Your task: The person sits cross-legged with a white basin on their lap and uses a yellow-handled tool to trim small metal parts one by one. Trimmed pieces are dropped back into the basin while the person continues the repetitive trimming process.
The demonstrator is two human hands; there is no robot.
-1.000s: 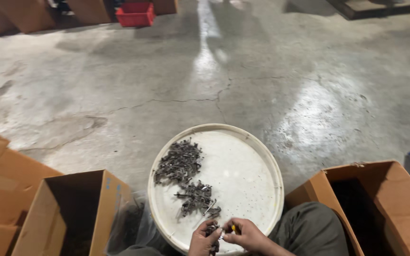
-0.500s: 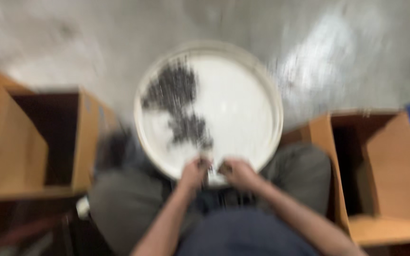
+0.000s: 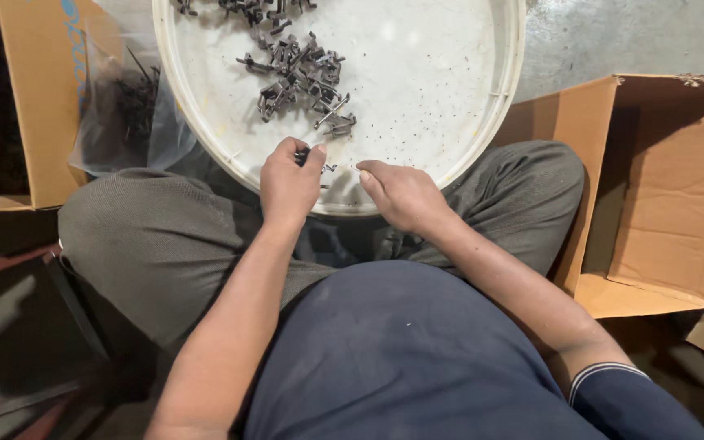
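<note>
A round white tray point(image 3: 482, 122) rests on my lap, with a pile of small dark metal parts point(image 3: 299, 73) on its near left part. My left hand point(image 3: 288, 183) lies on the tray's near rim, its fingers pinched on one small dark part point(image 3: 303, 155). My right hand point(image 3: 401, 191) sits beside it on the rim, fingers curled with the thumb out; whether it holds anything is hidden. Both hands are just below the pile, apart from it.
An open cardboard box point(image 3: 662, 187) stands at my right knee. Another cardboard box point(image 3: 38, 98) stands at my left, with a clear plastic bag of dark parts point(image 3: 128, 106) against it. Grey concrete floor point(image 3: 629, 37) shows beyond the tray.
The view has dropped from the floor ahead down onto my lap and arms. My hands stay at the tray's near rim; the right hand has moved a little apart from the left.
</note>
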